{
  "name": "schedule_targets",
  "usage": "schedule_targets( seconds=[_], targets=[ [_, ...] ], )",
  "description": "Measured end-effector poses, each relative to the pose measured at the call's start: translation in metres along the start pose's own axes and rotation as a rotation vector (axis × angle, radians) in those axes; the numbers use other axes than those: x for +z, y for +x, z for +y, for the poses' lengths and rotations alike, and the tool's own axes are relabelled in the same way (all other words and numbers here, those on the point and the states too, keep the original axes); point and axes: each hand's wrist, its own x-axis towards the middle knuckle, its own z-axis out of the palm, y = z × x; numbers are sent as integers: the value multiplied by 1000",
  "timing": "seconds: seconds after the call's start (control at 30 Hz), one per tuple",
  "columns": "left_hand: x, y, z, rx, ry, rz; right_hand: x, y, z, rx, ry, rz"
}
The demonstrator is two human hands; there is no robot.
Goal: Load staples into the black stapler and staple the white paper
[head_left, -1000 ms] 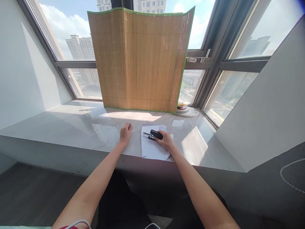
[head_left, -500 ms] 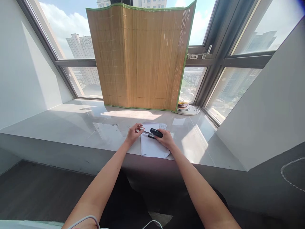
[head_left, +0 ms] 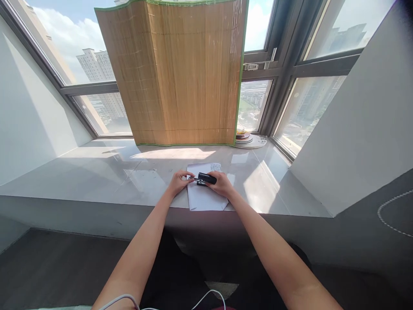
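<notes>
My right hand point(head_left: 221, 184) is wrapped round a black stapler point(head_left: 207, 178) from its right end. The stapler's top and base stand apart, and a thin metal rail point(head_left: 196, 179) shows between them, pointing left. At the rail's left end, the thumb and fingers of my left hand point(head_left: 181, 182) are pinched on a small silvery piece point(head_left: 191, 177), too small to name for sure. Whether that piece touches the rail I cannot tell. Beneath the stapler lies a white sheet of paper point(head_left: 206, 200), with a printed patch near its top right corner.
The paper rests on a glossy tiled window ledge point(head_left: 155, 185), close to its front edge. A bamboo mat with green edging point(head_left: 190, 77) leans against the window. Several stacked plates or discs point(head_left: 250, 141) sit at the back right. A white cable point(head_left: 209, 293) crosses below my arms.
My left hand has brought its small piece, which looked pale before, closer to the stapler's rail end. The right hand keeps its hold on the stapler. The camera view has shifted slightly.
</notes>
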Motion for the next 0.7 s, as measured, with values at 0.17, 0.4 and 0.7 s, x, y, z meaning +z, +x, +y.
schedule_targets(
  seconds=[0.17,0.4,0.7],
  targets=[
    [-1,1,-4,10,-31,-41,1,0,2,-1,6,-7],
    [-1,1,-7,18,11,-63,-1,1,2,-1,18,-11],
    [1,3,-8,-25,-2,-85,-1,1,2,27,11,-18]
  ],
)
